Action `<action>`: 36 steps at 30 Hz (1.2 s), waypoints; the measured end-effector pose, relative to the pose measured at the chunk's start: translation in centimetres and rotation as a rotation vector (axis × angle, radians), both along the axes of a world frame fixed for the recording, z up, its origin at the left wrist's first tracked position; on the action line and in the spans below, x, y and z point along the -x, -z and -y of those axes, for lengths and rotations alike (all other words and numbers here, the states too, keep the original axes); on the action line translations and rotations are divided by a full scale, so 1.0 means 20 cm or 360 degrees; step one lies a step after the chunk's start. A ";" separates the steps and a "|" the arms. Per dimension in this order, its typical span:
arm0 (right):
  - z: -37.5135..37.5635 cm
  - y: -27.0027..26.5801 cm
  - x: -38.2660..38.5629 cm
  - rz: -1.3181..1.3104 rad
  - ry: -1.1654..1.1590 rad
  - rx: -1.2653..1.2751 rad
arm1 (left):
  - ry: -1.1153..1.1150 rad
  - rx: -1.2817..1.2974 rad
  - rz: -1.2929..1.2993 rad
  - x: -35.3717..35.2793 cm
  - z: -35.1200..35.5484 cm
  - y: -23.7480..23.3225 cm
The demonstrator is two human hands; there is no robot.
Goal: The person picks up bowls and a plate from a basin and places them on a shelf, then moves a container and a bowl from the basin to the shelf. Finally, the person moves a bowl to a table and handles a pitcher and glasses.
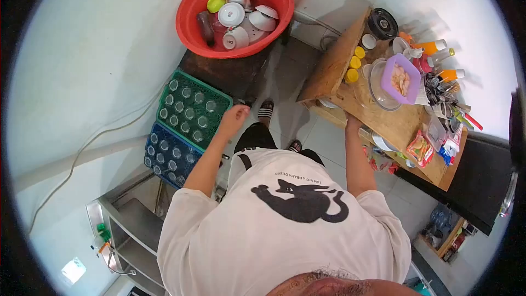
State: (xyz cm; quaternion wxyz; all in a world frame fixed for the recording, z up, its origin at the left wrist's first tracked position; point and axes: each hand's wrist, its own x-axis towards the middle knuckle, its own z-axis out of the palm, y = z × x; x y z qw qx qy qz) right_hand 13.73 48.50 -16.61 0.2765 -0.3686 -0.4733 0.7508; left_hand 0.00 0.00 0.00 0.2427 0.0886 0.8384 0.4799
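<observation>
My left hand (237, 115) hangs in the air just right of a green tray (164, 111) of upturned clear glasses (189, 113). Its fingers are curled in, and nothing shows in them. My right forearm (355, 151) reaches to a wooden shelf unit (356, 98). Only the wrist and part of my right hand (352, 121) show at the board's edge; the fingers are hidden below the top board. Bowls or plates (383, 141) are partly visible on the level underneath, right of that wrist.
A red basin (186, 22) holds white bowls, cups and a metal container. A blue tray (150, 156) of glasses adjoins the green one. On the shelf top stand a purple container (415, 79) of food, yellow-lidded jars (355, 63), bottles and cutlery (438, 90). A dark surface (471, 175) lies right.
</observation>
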 end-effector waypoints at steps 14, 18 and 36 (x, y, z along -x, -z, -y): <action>0.18 -0.34 0.08 0.1019 -0.0354 -0.1030 | -0.0369 0.0121 -0.0530 1.42 -0.13 0.07; 0.21 -0.35 0.02 0.1206 -0.0410 -0.0520 | -0.0282 0.0302 -0.0505 1.65 -0.21 0.27; 0.80 -0.79 -0.42 0.1648 -0.0346 0.0001 | -0.0970 -0.1338 0.1205 2.16 -1.02 0.77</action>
